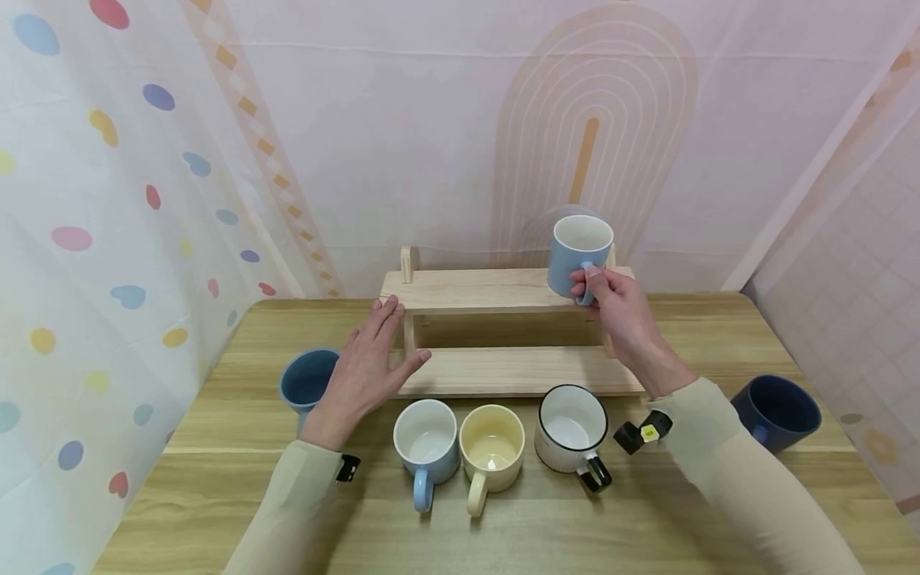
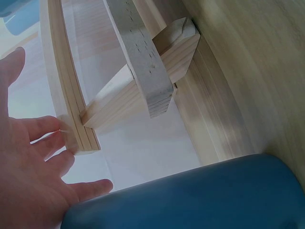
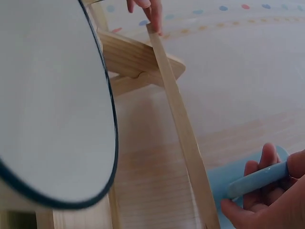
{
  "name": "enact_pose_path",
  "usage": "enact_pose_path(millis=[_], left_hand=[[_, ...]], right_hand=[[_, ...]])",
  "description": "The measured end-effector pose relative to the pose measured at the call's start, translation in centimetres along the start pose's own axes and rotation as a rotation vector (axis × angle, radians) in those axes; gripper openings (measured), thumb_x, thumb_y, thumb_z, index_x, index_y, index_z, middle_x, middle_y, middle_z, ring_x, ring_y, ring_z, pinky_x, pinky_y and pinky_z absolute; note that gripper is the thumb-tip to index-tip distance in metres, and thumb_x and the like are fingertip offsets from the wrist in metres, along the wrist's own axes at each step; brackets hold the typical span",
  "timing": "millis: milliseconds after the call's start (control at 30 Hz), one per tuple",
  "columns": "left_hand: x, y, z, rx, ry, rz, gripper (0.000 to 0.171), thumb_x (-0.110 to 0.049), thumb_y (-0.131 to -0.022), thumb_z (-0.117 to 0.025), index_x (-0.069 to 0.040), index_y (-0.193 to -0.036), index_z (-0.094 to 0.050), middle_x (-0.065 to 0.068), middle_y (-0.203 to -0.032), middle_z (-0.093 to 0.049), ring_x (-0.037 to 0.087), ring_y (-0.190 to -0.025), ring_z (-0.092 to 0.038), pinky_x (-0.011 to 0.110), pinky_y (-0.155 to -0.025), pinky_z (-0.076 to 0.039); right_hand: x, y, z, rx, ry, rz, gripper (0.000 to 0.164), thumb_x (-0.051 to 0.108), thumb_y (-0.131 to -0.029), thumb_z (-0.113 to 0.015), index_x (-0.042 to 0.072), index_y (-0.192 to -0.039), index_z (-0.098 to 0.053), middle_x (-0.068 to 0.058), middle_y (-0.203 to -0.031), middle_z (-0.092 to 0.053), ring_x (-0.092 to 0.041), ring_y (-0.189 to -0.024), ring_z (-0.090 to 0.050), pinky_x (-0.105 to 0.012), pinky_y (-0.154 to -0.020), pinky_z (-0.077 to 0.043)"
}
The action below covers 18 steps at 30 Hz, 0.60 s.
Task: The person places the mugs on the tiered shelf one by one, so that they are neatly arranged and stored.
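By its handle, my right hand (image 1: pixel 628 319) holds a light blue mug (image 1: pixel 568 267) with a white inside, upright at the right end of the upper board of a two-tier wooden rack (image 1: pixel 474 289). In the right wrist view the thumb and fingers wrap the mug's handle (image 3: pixel 257 181). Whether the mug's base touches the board I cannot tell. My left hand (image 1: pixel 366 367) has its fingers extended, with fingertips touching the left end of the upper board (image 2: pixel 71 95). Below that hand stands a darker blue mug (image 2: pixel 200 200), partly hidden by the wrist in the head view.
Along the rack's front stand a blue mug with white inside (image 1: pixel 426 439), a yellow mug (image 1: pixel 492 447) and a white mug with black rim (image 1: pixel 571 427). A navy mug (image 1: pixel 776 411) is at the right beside the sleeve. A patterned curtain (image 1: pixel 402 144) hangs behind the table.
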State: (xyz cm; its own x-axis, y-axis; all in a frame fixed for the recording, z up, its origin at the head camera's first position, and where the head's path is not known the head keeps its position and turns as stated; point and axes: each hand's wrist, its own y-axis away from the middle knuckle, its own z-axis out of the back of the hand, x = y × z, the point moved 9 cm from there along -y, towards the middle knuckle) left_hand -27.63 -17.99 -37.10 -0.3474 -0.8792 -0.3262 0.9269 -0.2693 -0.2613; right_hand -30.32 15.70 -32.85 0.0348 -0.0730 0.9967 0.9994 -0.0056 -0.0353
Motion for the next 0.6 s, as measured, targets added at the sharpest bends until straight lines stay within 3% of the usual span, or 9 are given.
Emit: enact_pose_path(millis=[100, 267, 600], left_hand=[[0.05, 0.01, 0.03, -0.002, -0.004, 0.0, 0.088, -0.056, -0.099, -0.062, -0.001, -0.161, -0.032, 0.014, -0.17, -0.023, 0.033, -0.158, -0.013, 0.067, -0.119, -0.023], [0.11, 0.03, 0.04, 0.001, -0.007, 0.0, 0.087, -0.056, -0.1, -0.061, -0.001, -0.161, -0.031, 0.014, -0.17, -0.023, 0.033, -0.158, -0.013, 0.068, -0.119, -0.023], [0.2, -0.24, 0.0, 0.006, 0.0, -0.006, 0.088, -0.056, -0.1, -0.061, -0.001, -0.161, -0.031, 0.014, -0.17, -0.023, 0.033, -0.158, -0.012, 0.069, -0.118, -0.023]], right_hand=[[0.05, 0.02, 0.16, -0.01, 0.044, -0.003, 0.048, 0.032, -0.112, -0.044, -0.011, -0.125, -0.061, 0.003, -0.096, -0.062, -0.019, -0.104, -0.055, -0.027, -0.092, -0.046], [0.09, -0.01, 0.26, -0.028, 0.066, -0.004, 0.049, 0.034, -0.111, -0.047, -0.01, -0.123, -0.063, -0.001, -0.099, -0.062, -0.021, -0.109, -0.054, -0.029, -0.097, -0.045], [-0.13, -0.39, 0.21, -0.056, 0.038, 0.037, 0.05, 0.034, -0.111, -0.05, -0.013, -0.12, -0.063, 0.001, -0.099, -0.063, -0.019, -0.113, -0.055, -0.035, -0.108, -0.044]])
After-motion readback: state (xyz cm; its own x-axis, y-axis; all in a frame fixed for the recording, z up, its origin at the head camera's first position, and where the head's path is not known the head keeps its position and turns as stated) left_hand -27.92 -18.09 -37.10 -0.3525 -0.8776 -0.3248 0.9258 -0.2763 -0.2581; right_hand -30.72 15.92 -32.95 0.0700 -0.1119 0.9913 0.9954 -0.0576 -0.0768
